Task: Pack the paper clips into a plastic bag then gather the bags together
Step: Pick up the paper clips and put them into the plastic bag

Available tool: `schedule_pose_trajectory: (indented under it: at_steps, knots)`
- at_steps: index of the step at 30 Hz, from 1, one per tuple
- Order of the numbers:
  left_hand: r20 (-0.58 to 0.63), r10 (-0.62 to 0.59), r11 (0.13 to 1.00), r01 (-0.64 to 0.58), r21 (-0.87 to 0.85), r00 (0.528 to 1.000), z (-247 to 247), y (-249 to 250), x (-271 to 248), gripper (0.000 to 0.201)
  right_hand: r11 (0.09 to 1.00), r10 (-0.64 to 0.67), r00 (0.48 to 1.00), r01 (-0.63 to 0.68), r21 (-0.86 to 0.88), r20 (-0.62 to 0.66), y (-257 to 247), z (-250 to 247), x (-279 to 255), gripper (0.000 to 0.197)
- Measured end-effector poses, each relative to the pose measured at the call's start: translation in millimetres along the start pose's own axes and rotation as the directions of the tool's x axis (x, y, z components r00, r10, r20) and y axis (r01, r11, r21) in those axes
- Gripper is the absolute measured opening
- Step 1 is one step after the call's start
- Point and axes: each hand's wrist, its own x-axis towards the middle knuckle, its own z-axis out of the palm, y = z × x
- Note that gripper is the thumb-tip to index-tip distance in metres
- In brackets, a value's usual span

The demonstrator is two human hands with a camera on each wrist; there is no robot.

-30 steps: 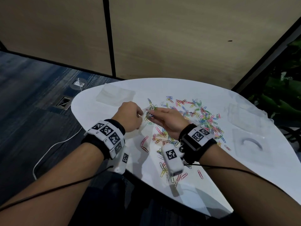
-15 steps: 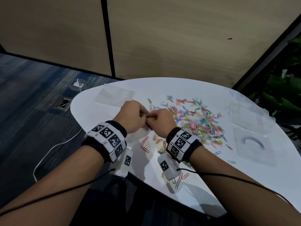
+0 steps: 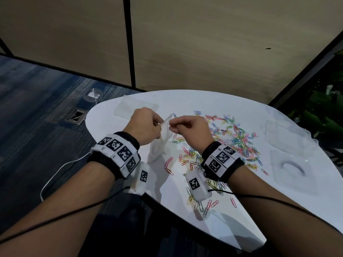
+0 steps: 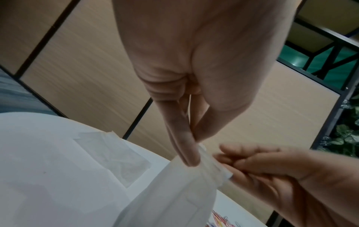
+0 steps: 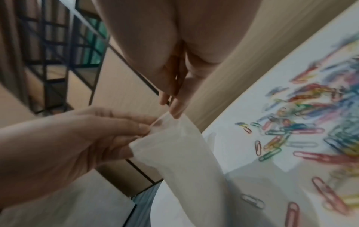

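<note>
pinching plastic bag (image 3: 163, 135) rim, left hand (image 3: 143, 125) and right hand (image 3: 189, 129) raised, knuckles up

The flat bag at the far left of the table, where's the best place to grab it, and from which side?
Probably its near edge, with the left hand coming from the person's side. The flat bag lies flush on the table, so a thumb and finger must peel up an edge. No clips lie on it, as far as the head view shows.
</note>
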Motion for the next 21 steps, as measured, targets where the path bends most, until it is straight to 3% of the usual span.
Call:
schedule_pose_trajectory:
  at_steps: [2, 3, 5, 6, 8, 11, 15, 17, 18, 21]
  knots:
    - [-0.027, -0.021, 1.0, 0.021, 0.011, 0.999, -7.2, -4.2, 1.0, 0.028, 0.996, 0.061, 0.996, -0.056, 0.071, -0.06, 7.5, -3.1, 1.0, 0.024]
    - [-0.039, -0.031, 0.999, 0.032, 0.014, 0.999, -10.8, -6.1, 1.3, 0.028, 0.997, 0.08, 0.995, -0.08, 0.001, -0.057, 15.9, -2.6, 1.5, 0.025]
    - [-0.061, -0.045, 0.999, 0.046, 0.017, 0.997, -16.8, -9.2, 1.5, 0.028, 0.941, 0.076, 0.993, -0.042, -0.337, 0.088, 33.7, 5.2, -2.0, 0.027]
    - [-0.068, -0.046, 0.999, 0.047, 0.02, 0.997, -18.8, -9.8, 1.1, 0.028, 0.862, 0.094, 0.974, 0.023, -0.506, 0.204, 41.2, 12.6, -6.8, 0.032]
    - [-0.072, -0.041, 0.999, 0.043, 0.024, 0.997, -19.8, -9.4, 0.5, 0.028, 0.682, 0.145, 0.878, 0.246, -0.689, 0.457, 56.4, 29.8, -20.2, 0.046]
    - [-0.057, -0.031, 0.999, 0.033, 0.042, 0.998, -17.0, -6.2, -0.5, 0.028, 0.331, 0.135, 0.729, 0.605, -0.724, 0.671, 76.7, 43.6, -46.5, 0.047]
    - [-0.009, -0.023, 0.997, 0.024, 0.077, 1.0, -12.5, -1.9, -0.5, 0.028, 0.244, 0.118, 0.677, 0.69, -0.682, 0.727, 105.9, 14.5, -74.2, 0.061]
    - [0.016, -0.019, 0.996, 0.018, 0.092, 1.0, -10.3, 1.4, -1.0, 0.028, 0.158, 0.076, 0.676, 0.718, -0.678, 0.733, 109.5, -9.8, -83.7, 0.054]
    - [0.027, -0.016, 0.995, 0.013, 0.098, 1.0, -8.9, 3.3, -1.7, 0.027, 0.105, 0.071, 0.701, 0.702, -0.704, 0.71, 108.5, -20.4, -87.8, 0.05]
    - [0.066, 0.0, 0.993, -0.008, 0.12, 0.998, -2.5, 10.5, -4.9, 0.025, 0.125, 0.144, 0.757, 0.625, -0.771, 0.637, 109.5, -45.4, -94.0, 0.046]
